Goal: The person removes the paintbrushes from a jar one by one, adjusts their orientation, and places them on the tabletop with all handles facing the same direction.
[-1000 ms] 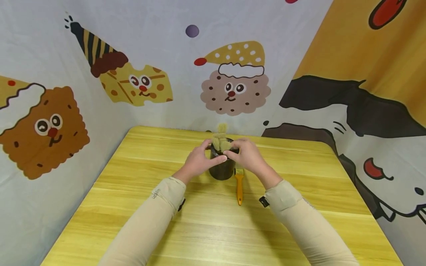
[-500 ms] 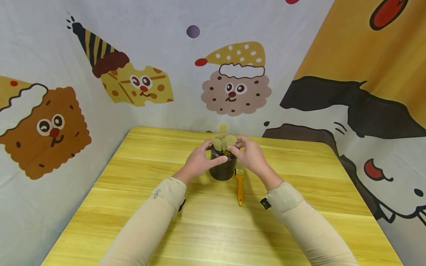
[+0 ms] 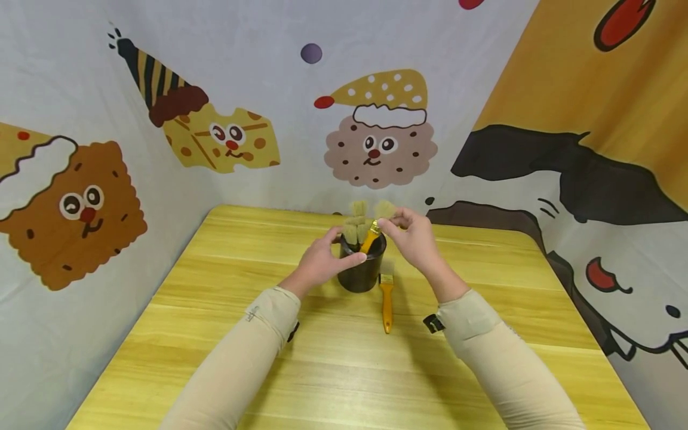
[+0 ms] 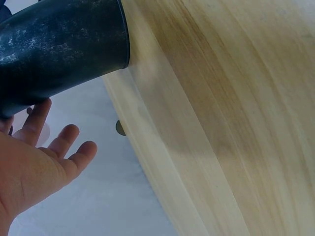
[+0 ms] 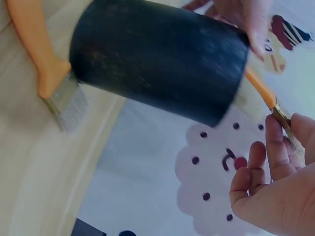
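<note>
A dark cylindrical pot stands upright toward the table's back, with several bristle-up paintbrushes in it. My left hand holds the pot's rim, thumb at the front and fingers round the left side. The left wrist view shows its fingertips against the dark wall. With thumb and fingertips, my right hand pinches a paintbrush at its metal collar, just under the bristles. This brush slants to the right, its orange handle still partly inside the pot, where the lower end is hidden.
Another orange-handled paintbrush lies on the wooden table, just right of the pot, bristles pointing away from me. A white curtain printed with cartoon figures hangs directly behind the table and along both sides.
My right hand has moved up and right, drawing one paintbrush partway out of the pot and away from the others. The left hand has stayed on the rim.
</note>
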{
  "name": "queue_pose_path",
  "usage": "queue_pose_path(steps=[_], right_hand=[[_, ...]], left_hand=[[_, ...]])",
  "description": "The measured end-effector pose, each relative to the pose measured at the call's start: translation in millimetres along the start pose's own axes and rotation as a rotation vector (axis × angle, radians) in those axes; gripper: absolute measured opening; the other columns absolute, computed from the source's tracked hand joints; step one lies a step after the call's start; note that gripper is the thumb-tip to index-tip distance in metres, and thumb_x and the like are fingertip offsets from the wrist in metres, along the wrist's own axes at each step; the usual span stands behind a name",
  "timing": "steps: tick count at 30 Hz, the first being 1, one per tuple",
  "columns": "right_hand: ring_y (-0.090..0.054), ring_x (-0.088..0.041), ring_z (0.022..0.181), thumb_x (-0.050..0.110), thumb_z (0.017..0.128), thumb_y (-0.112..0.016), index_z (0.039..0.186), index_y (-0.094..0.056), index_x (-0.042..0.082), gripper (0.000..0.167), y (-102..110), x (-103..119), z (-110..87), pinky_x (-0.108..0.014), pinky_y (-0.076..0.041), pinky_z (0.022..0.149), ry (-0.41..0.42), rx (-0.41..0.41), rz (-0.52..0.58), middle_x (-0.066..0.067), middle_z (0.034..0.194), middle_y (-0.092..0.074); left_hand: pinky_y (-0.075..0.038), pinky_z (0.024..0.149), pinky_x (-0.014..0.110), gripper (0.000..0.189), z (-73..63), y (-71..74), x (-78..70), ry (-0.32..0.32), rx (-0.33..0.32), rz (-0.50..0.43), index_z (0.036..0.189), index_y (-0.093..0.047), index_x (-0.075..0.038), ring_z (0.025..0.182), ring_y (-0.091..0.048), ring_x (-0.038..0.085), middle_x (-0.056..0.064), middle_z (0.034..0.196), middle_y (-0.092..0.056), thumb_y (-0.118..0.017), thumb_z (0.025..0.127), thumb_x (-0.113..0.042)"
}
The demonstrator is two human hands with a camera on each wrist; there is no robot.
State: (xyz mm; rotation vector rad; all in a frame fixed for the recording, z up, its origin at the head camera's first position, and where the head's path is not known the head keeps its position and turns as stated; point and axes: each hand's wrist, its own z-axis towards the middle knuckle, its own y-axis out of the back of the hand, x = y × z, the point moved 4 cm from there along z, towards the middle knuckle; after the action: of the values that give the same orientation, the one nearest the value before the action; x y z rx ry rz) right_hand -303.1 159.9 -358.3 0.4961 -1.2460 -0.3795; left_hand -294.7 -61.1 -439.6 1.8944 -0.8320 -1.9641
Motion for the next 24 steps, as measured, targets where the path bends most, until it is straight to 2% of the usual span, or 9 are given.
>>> queue_pose_path(steps=[2, 3, 6, 9, 12, 16, 21, 24], right_hand=[[-0.063, -0.026, 0.086, 0.042, 0.104, -0.071, 0.11, -0.07, 0.005, 0.038, 10, 3, 1.6, -0.04, -0.051, 0.082, 0.006, -0.038, 0.01, -0.014, 0.1, -0.082], [-0.06, -0.024, 0.083, 0.044, 0.104, -0.071, 0.108, -0.071, 0.006, 0.038, 16, 5, 2.4, -0.037, -0.049, 0.079, 0.005, -0.059, 0.022, -0.012, 0.097, -0.082], [-0.062, -0.013, 0.091, 0.048, 0.102, -0.072, 0.113, -0.073, 0.009, 0.041, 37, 9, 4.6, -0.03, -0.047, 0.084, -0.018, -0.113, 0.093, 0.003, 0.096, -0.081], [-0.064, -0.013, 0.098, 0.047, 0.101, -0.074, 0.119, -0.073, 0.009, 0.042, 58, 9, 5.1, -0.029, -0.046, 0.087, -0.058, -0.148, 0.203, 0.015, 0.095, -0.078], [-0.066, -0.009, 0.106, 0.047, 0.1, -0.075, 0.122, -0.072, 0.012, 0.041, 74, 6, 3.1, -0.027, -0.047, 0.093, -0.111, -0.154, 0.258, 0.021, 0.097, -0.076], [-0.065, -0.006, 0.104, 0.049, 0.101, -0.072, 0.122, -0.071, 0.014, 0.041, 86, -9, -2.8, -0.026, -0.048, 0.098, -0.183, -0.104, 0.223, 0.023, 0.094, -0.074], [-0.063, -0.007, 0.096, 0.046, 0.105, -0.068, 0.119, -0.067, 0.005, 0.043, 86, -39, -11.3, -0.022, -0.052, 0.089, -0.233, 0.01, 0.18, 0.023, 0.09, -0.074], [-0.066, -0.005, 0.097, 0.045, 0.107, -0.066, 0.116, -0.065, 0.002, 0.044, 80, -59, -15.8, -0.02, -0.054, 0.087, -0.261, 0.102, 0.149, 0.018, 0.093, -0.074]], left_hand=[[-0.045, 0.118, 0.063, 0.107, -0.3, 0.2, -0.1, -0.001, -0.001, -0.003, 0.169, -0.03, -0.029, 0.152, -0.047, 0.041, 0.009, 0.168, -0.046, -0.071, 0.085, -0.081], [-0.045, 0.118, 0.063, 0.107, -0.4, 0.3, -0.3, -0.002, -0.002, -0.003, 0.169, -0.03, -0.029, 0.152, -0.047, 0.041, 0.009, 0.168, -0.046, -0.071, 0.085, -0.081], [-0.045, 0.118, 0.062, 0.107, -1.1, 0.6, -0.7, -0.002, -0.005, -0.001, 0.168, -0.031, -0.031, 0.152, -0.047, 0.04, 0.008, 0.167, -0.046, -0.072, 0.084, -0.081], [-0.046, 0.117, 0.062, 0.106, -1.9, 1.0, -1.7, 0.0, -0.007, 0.004, 0.168, -0.031, -0.032, 0.151, -0.048, 0.039, 0.006, 0.167, -0.046, -0.072, 0.084, -0.081], [-0.046, 0.117, 0.062, 0.105, -2.6, 1.3, -2.5, -0.001, -0.008, 0.007, 0.169, -0.03, -0.032, 0.151, -0.048, 0.04, 0.005, 0.168, -0.045, -0.072, 0.085, -0.08], [-0.046, 0.117, 0.063, 0.104, -3.4, 1.2, -2.9, -0.002, -0.009, 0.005, 0.169, -0.03, -0.032, 0.151, -0.048, 0.041, 0.005, 0.169, -0.044, -0.073, 0.086, -0.079], [-0.045, 0.118, 0.062, 0.105, -3.9, 0.4, -2.5, 0.005, -0.007, 0.006, 0.169, -0.03, -0.032, 0.151, -0.048, 0.04, 0.005, 0.168, -0.045, -0.073, 0.085, -0.079], [-0.045, 0.118, 0.062, 0.106, -4.2, -0.1, -1.8, 0.008, -0.009, 0.01, 0.169, -0.03, -0.033, 0.151, -0.048, 0.04, 0.004, 0.168, -0.045, -0.072, 0.085, -0.08]])
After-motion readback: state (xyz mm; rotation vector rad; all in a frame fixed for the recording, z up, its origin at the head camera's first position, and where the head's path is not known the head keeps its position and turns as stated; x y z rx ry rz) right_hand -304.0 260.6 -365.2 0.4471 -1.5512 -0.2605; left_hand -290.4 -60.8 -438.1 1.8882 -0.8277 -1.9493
